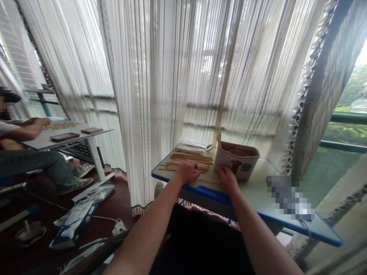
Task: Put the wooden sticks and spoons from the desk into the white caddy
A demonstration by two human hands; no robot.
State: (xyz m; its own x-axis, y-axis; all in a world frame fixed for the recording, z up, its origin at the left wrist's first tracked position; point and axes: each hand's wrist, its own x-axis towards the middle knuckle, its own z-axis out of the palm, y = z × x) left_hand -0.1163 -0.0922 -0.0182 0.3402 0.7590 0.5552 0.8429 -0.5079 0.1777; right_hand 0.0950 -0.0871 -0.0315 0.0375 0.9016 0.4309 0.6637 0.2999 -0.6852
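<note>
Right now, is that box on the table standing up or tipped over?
Standing up: the box has its open rim on top and its base on the table.

Left hand [187,172] on wooden sticks [192,157]; right hand [228,178] at the box [237,162], apparently touching it.

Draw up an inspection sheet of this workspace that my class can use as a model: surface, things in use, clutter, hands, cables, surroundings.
Surface: pale desk with a blue edge.
Things in use: thin sticks laid roughly side by side; open-topped container, more sticks standing in it; metal utensils behind the laid sticks.
Clutter: pixelated item on the desk, unidentifiable; packaging on the floor.
Hands: left hand on the laid sticks; right hand at the container's front.
Cables: white cable on the floor.
Surroundings: sheer curtain behind; another person at a table leftward.
</note>
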